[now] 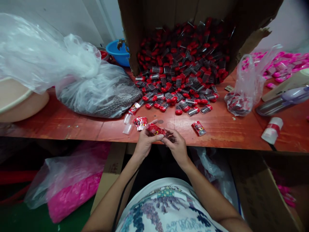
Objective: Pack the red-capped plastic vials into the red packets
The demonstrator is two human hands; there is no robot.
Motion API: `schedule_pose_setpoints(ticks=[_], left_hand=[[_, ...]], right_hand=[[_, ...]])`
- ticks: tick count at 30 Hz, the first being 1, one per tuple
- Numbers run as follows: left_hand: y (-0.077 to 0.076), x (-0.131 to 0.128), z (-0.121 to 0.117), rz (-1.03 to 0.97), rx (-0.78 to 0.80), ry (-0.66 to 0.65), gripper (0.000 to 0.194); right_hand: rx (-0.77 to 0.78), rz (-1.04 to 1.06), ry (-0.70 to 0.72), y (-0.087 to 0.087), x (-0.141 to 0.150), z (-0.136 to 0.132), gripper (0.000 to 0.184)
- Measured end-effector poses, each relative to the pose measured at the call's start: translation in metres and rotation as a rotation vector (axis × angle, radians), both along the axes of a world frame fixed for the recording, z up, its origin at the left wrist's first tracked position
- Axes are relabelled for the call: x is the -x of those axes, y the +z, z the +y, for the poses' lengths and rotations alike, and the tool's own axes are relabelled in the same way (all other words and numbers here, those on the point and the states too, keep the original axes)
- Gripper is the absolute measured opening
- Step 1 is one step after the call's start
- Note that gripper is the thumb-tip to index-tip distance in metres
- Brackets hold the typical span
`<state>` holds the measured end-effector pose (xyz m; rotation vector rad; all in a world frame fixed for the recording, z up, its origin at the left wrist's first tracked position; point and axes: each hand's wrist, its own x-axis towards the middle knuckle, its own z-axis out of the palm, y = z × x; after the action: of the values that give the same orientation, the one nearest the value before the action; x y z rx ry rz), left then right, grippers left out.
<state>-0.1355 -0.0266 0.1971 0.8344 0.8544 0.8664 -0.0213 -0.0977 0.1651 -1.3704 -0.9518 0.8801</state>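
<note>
My left hand (145, 140) and my right hand (175, 141) meet just over the table's front edge. Between them is a small red printed packet (155, 129), its left end in my left fingers and its right end pinched by my right fingers. My right fingertips are partly hidden, dark against the packet. Just left of my left hand lie more red printed packets (140, 123) and clear plastic pieces (127, 129). Another red packet (199, 128) lies alone to the right of my right hand.
A cardboard box (132, 35) on its side spills many red-capped clear containers (178, 80) onto the red table (231, 129). Left are a plastic bag of dark beads (103, 93), a pale basin (26, 101) and a blue bowl (120, 56). A bottle (280, 101) and white roll (272, 130) are right.
</note>
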Motion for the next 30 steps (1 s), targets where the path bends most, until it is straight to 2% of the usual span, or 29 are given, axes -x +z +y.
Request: schedule_pose_setpoints(ticks=[3, 8, 14, 20, 24, 28, 30], left_hand=[[0.001, 0.0, 0.0, -0.042, 0.004, -0.005, 0.07], [0.0, -0.002, -0.001, -0.121, -0.023, 0.058, 0.049], [-0.003, 0.0, -0.001, -0.086, -0.003, 0.106, 0.059], [-0.003, -0.003, -0.003, -0.065, -0.075, 0.179, 0.053], [0.0, -0.003, -0.004, -0.009, -0.098, 0.122, 0.053], [0.003, -0.002, -0.004, 0.036, -0.106, 0.045, 0.061], [0.003, -0.003, -0.004, 0.032, -0.112, 0.03, 0.055]], right_hand=[[0.025, 0.029, -0.034, 0.003, -0.002, 0.0, 0.028], [0.011, 0.02, -0.033, 0.007, -0.002, 0.001, 0.024], [-0.084, -0.017, -0.016, 0.012, 0.002, 0.001, 0.02], [-0.198, -0.109, -0.009, 0.017, 0.007, 0.001, 0.017], [-0.238, -0.195, -0.033, 0.014, 0.009, -0.001, 0.016], [-0.142, -0.046, -0.083, 0.009, 0.011, 0.0, 0.015], [-0.067, 0.091, -0.083, 0.009, 0.01, 0.001, 0.019]])
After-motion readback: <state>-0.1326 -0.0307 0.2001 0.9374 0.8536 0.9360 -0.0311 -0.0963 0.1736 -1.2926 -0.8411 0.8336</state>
